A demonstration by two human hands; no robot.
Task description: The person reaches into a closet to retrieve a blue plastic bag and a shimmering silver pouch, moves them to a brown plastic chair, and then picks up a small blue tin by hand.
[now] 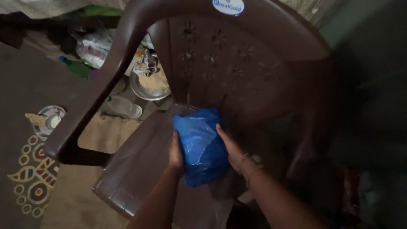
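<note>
Blue plastic package (pixel 201 144) on chair seat — oval white-blue sticker (pixel 228 6) on backrest

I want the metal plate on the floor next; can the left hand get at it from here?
Probably not directly: the left hand holds the blue bag, and the chair's armrest stands between it and the plate.

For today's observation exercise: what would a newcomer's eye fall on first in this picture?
A bright blue plastic bag stands out at the centre, gripped between the left hand and right hand above the seat of a dark brown plastic chair. To the left, on the floor, lies a round metal plate of pale food.
</note>
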